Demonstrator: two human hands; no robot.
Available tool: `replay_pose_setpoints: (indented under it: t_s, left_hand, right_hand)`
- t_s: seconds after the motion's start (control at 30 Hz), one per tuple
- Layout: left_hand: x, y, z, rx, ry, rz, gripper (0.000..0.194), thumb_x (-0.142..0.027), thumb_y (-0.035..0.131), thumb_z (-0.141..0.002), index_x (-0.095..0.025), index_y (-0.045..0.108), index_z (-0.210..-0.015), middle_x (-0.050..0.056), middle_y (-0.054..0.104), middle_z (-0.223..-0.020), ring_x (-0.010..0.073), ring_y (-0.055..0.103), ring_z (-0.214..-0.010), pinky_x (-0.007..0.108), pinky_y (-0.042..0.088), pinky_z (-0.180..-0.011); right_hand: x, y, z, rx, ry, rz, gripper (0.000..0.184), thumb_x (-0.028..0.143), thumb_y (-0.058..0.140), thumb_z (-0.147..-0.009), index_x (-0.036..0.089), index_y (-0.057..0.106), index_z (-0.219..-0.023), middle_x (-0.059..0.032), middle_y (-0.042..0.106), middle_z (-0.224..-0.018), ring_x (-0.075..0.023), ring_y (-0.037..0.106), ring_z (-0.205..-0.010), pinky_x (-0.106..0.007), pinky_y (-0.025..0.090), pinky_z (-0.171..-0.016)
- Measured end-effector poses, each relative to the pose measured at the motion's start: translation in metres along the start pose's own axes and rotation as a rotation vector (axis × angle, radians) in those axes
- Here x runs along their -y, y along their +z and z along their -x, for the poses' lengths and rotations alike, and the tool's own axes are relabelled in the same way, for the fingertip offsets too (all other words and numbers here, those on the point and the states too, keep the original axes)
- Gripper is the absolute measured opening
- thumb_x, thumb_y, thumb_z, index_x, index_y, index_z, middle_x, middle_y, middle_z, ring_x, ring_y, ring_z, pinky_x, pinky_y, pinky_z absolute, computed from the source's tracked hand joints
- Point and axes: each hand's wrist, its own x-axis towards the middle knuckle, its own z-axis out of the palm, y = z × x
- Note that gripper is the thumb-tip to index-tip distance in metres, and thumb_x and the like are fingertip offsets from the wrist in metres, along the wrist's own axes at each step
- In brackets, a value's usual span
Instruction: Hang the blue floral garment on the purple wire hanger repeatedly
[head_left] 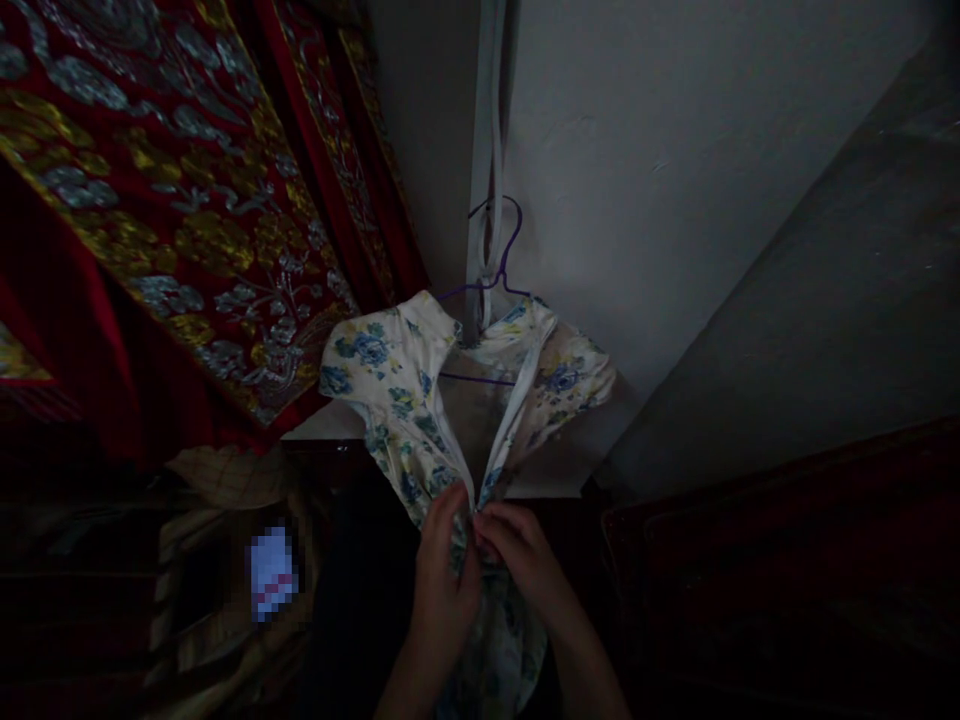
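Observation:
A white dress with blue flowers (397,370) hangs on a purple wire hanger (511,245), its front zipper (450,440) parted in a V from the neck down. At the bottom of the V, my left hand (448,550) pinches the fabric edge beside the zipper. Close against it, my right hand (517,550) has thumb and forefinger pressed together at the zipper's meeting point. The slider itself is too small and dark to make out. Below my hands the dress's skirt hangs between my forearms.
A red cloth with gold and silver embroidery (202,230) hangs at the left. The hanger hooks onto a pale strap (495,120) by a grey wall (637,180). At lower left, a pixelated bright patch (272,572) shows over a wooden frame (169,590).

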Motion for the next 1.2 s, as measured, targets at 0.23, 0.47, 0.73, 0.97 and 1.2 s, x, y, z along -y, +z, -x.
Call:
replay_pose_setpoints:
  t_s: [0.23,0.47,0.73,0.97,1.2]
  left_hand:
    - [-0.006,0.009,-0.004,0.218,-0.069,0.054,0.014,-0.023,0.053,-0.091,-0.022,0.066,-0.086,0.002,0.071,-0.081,0.0214,0.069,-0.078,0.030,0.053,-0.075]
    - [-0.002,0.011,-0.002,0.207,-0.067,-0.019,0.018,-0.030,0.053,-0.093,-0.022,0.063,-0.081,0.003,0.068,-0.076,0.0208,0.066,-0.074,0.029,0.050,-0.070]
    - [0.025,0.016,0.003,0.362,-0.031,-0.096,0.018,-0.025,0.053,-0.092,-0.022,0.065,-0.079,0.005,0.071,-0.077,0.0229,0.068,-0.076,0.033,0.051,-0.072]
    - [-0.040,-0.008,-0.083,0.272,0.162,0.088,0.033,-0.024,0.063,-0.093,-0.025,0.067,-0.127,0.005,0.076,-0.095,0.0203,0.072,-0.087,0.033,0.054,-0.086]
    - [-0.137,-0.001,-0.176,0.158,0.564,-0.016,0.017,-0.032,0.064,-0.095,-0.021,0.075,-0.102,0.004,0.072,-0.091,0.0173,0.065,-0.080,0.028,0.050,-0.078]
  right_hand:
    - [0.007,-0.013,0.004,0.143,0.057,-0.082,0.041,0.054,0.068,-0.079,0.018,0.063,-0.062,0.0046,0.046,-0.045,-0.0078,0.034,-0.037,-0.024,0.022,-0.042]
    - [0.086,-0.022,-0.039,0.045,-0.080,-0.249,0.037,0.051,0.076,-0.071,0.016,0.065,-0.064,0.0067,0.041,-0.039,-0.0052,0.029,-0.035,-0.021,0.016,-0.039]
    - [0.174,-0.028,-0.080,0.085,-0.296,-0.355,0.027,0.040,0.076,-0.072,0.018,0.062,-0.067,0.0086,0.039,-0.043,-0.0052,0.029,-0.037,-0.019,0.018,-0.036]
    - [0.147,-0.006,-0.051,-0.028,-0.451,-0.095,0.032,0.048,0.066,-0.082,0.019,0.065,-0.071,0.0050,0.051,-0.047,-0.0079,0.043,-0.040,-0.020,0.028,-0.041]
    - [0.176,-0.006,-0.047,-0.038,-0.679,0.107,0.029,0.040,0.058,-0.093,0.019,0.067,-0.074,0.0048,0.050,-0.051,-0.0088,0.044,-0.046,-0.022,0.032,-0.047]
